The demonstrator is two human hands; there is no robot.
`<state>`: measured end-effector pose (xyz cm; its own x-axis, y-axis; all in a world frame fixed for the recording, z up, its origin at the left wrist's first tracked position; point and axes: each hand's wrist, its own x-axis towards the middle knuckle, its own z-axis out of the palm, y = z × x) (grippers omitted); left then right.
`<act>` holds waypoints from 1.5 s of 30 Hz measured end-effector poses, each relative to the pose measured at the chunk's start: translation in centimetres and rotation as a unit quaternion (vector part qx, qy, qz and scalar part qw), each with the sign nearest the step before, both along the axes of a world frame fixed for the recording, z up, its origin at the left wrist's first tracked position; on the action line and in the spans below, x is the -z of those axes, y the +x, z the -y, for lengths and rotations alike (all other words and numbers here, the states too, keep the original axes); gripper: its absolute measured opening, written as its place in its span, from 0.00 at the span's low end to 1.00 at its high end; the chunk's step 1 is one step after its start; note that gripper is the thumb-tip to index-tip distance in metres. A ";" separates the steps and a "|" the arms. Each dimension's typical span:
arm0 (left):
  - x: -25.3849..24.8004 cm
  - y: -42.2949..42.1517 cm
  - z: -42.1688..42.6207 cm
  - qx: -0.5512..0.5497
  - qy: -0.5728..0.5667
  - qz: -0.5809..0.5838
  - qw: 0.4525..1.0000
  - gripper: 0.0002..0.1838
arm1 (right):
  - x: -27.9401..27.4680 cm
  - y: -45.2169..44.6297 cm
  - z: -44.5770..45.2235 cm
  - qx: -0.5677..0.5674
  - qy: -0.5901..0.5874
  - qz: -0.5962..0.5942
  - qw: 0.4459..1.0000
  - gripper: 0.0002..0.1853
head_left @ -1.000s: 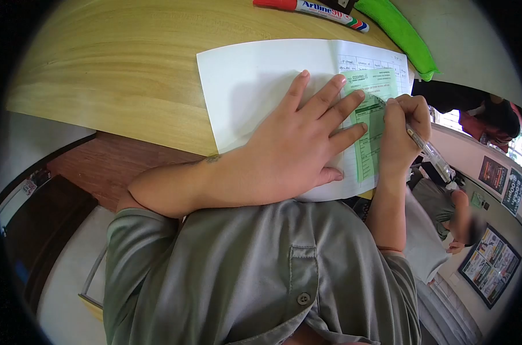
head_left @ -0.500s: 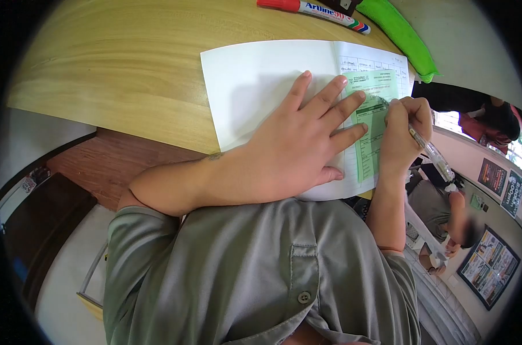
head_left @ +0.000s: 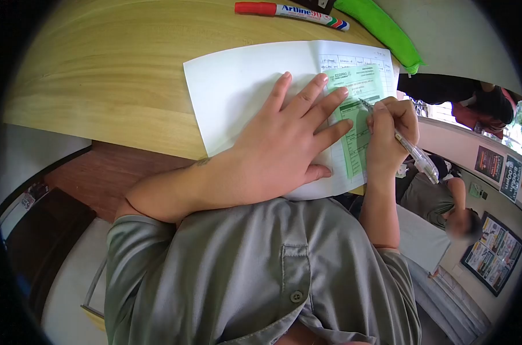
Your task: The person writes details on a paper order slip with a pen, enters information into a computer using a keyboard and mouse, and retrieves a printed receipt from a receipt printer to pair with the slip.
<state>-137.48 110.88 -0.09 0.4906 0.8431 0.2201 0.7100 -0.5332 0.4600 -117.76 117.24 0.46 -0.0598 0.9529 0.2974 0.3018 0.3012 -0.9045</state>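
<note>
My left hand (head_left: 284, 141) lies flat with its fingers spread over an open notebook (head_left: 226, 80), its fingertips reaching the left edge of a green printed form (head_left: 358, 135). The form rests on the notebook's right page, which has handwritten table rows along its top. My right hand (head_left: 390, 135) is closed around a clear pen (head_left: 417, 156), and the pen's tip is at the upper part of the form, just below some handwriting.
A red and white marker (head_left: 292, 14) and a green fabric item (head_left: 384, 33) lie at the back of the wooden table (head_left: 100, 75). At the right are another person (head_left: 436, 198), a second person in dark clothing (head_left: 473, 103) and a framed poster (head_left: 494, 253).
The view has shifted, moving the notebook and marker left in the picture. The pen tip is a little lower on the form, and handwriting above it is now visible. My left hand stays spread.
</note>
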 end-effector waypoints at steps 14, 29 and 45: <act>0.0 0.1 -0.2 0.000 -0.004 0.016 1.000 0.40 | -0.4 -0.1 -0.2 -0.033 0.034 0.073 0.996 0.12; -0.1 0.1 -0.3 0.005 -0.001 0.026 1.000 0.40 | -0.3 0.0 -0.1 -0.013 0.054 0.094 0.994 0.10; -0.1 -0.1 -0.1 -0.002 0.004 0.014 1.000 0.40 | -0.1 -0.1 -0.2 0.028 0.026 0.074 0.996 0.10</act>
<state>-137.53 110.99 -0.04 0.4815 0.8429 0.2402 0.6991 -0.5346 0.4748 -117.83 117.44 0.59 -0.0532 0.9398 0.3374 0.4493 0.3243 -0.8324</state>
